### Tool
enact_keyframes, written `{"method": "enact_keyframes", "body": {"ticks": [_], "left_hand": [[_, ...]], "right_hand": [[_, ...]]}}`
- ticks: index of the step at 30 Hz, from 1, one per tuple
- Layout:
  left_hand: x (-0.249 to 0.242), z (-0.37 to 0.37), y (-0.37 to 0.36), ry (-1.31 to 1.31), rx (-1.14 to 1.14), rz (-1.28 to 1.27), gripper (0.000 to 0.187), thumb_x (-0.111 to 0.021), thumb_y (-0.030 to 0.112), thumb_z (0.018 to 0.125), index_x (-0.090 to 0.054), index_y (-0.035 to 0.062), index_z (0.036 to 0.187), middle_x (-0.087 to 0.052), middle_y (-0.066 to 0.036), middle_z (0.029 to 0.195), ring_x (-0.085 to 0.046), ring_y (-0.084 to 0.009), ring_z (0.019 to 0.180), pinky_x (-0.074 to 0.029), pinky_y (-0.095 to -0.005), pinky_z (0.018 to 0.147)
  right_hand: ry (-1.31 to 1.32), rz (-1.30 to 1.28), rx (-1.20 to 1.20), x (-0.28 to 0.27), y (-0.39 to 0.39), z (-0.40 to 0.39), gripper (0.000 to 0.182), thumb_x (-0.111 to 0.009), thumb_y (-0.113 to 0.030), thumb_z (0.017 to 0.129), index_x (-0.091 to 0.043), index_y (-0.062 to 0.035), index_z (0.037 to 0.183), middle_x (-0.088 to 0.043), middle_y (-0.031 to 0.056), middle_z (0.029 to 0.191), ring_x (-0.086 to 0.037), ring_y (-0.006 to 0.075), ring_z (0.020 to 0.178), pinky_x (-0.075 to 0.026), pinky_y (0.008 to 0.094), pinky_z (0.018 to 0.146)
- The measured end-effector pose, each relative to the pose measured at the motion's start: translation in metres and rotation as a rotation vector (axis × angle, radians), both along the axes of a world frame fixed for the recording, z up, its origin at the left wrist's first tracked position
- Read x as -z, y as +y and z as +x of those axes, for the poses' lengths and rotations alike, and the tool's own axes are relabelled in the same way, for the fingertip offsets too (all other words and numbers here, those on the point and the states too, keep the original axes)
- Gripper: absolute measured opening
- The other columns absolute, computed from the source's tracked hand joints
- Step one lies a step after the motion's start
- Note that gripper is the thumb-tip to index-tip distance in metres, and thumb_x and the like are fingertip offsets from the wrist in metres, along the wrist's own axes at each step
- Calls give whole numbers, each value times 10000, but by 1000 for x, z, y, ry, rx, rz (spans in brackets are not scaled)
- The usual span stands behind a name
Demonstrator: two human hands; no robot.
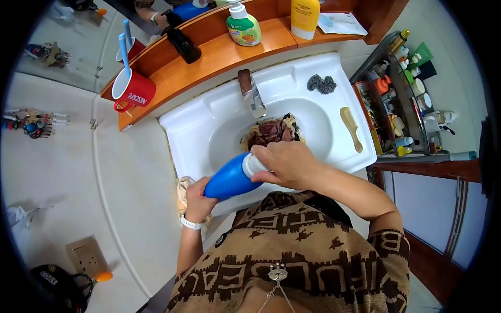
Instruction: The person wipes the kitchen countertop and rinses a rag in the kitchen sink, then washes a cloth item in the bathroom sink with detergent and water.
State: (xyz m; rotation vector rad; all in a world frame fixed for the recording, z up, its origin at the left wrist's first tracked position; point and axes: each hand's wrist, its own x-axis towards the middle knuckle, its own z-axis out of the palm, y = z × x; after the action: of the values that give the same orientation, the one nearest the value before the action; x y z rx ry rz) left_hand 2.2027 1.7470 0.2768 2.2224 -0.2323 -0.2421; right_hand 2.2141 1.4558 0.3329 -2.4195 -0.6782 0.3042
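A blue bottle (229, 177) with a white cap (254, 166) lies tilted across both hands, above the near edge of the sink. My left hand (200, 199) is wrapped round its lower end. On the cap end, my right hand (287, 166) is closed with its fingers and thumb round the white cap; the bottle looks capped. Just beyond, a bundle of dark reddish and patterned cloth (271, 131) sits in the basin of the white sink (190, 141), partly hidden by my right hand. The faucet (251, 94) stands over the cloth.
A comb (351, 129) and dark scouring pads (321, 84) lie on the sink's right side. Along the wooden shelf (219, 47) stand a red mug (136, 93), a black bottle (183, 46), a green pump bottle (243, 26) and a yellow bottle (305, 18). Toiletries fill a rack (396, 99) at right.
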Motion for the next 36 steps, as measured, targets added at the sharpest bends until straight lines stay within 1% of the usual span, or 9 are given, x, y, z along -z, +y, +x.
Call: {"method": "enact_keyframes", "body": {"ticks": [1,6,11,13,15,18,23,30,36], "left_hand": [[1,1,-2,-57,27,20,304,-725,-25,616,-683,8,916,-670,-107,776,-638,-166,672,-510,-281,654],[-8,2,-21,-90,80,108,264,-725,-29,635,-673,10,891,-641,-104,751,-618,-164,660,-493,-282,631],[-3,-1,-41,-53,7,-17,270,-737,-25,638,-673,9,898,-641,-110,756,-620,-181,661,-496,-286,640],[-3,-4,-50,-64,27,-35,286,-738,-22,638,-680,9,916,-653,-118,768,-630,-181,668,-503,-278,656],[-7,-5,-56,-83,16,15,299,-739,-27,640,-685,9,932,-667,-116,781,-644,-165,689,-509,-272,667],[-6,-4,-58,-13,-1,-28,298,-742,-31,642,-684,11,931,-677,-111,790,-648,-155,698,-513,-275,668],[3,-9,-52,44,-82,-5,264,-758,-12,662,-682,13,913,-684,-93,774,-639,-131,693,-514,-269,674],[5,-6,-54,79,-139,91,252,-760,4,687,-680,14,925,-686,-96,746,-649,-141,673,-516,-277,657],[-8,6,-63,34,-87,368,205,-753,104,715,-667,26,883,-663,-197,743,-670,-341,694,-519,-373,625]], "right_hand": [[155,-157,1,0,-1,2,491,-689,-346,837,-505,-102,1221,-532,182,1158,-558,357,1057,-500,406,810],[-285,136,-242,17,-39,5,439,-611,3,774,-575,-237,1138,-533,140,1221,-545,342,1108,-499,411,859],[-390,234,-230,4,-54,12,420,-692,-97,782,-562,-179,1173,-541,151,1215,-549,335,1115,-499,403,867],[90,-32,20,-2,-53,10,475,-744,-151,764,-542,-132,1194,-562,159,1176,-564,329,1097,-498,395,873],[133,-67,33,3,-54,9,468,-733,-146,782,-525,-118,1200,-579,150,1137,-574,324,1082,-495,392,874],[-163,232,-141,15,-76,13,380,-704,-76,790,-557,-116,1138,-589,142,1143,-572,332,1080,-495,393,877],[-337,384,194,16,-129,24,394,-672,64,754,-604,-113,1100,-568,122,1219,-576,304,1083,-501,345,867],[117,495,612,172,-181,-20,441,-726,-37,805,-573,-93,1215,-591,50,1069,-559,133,883,-501,260,711],[251,648,936,250,-192,-63,445,-695,-85,857,-527,-60,1267,-450,-28,732,-425,61,637,-362,211,547]]}}
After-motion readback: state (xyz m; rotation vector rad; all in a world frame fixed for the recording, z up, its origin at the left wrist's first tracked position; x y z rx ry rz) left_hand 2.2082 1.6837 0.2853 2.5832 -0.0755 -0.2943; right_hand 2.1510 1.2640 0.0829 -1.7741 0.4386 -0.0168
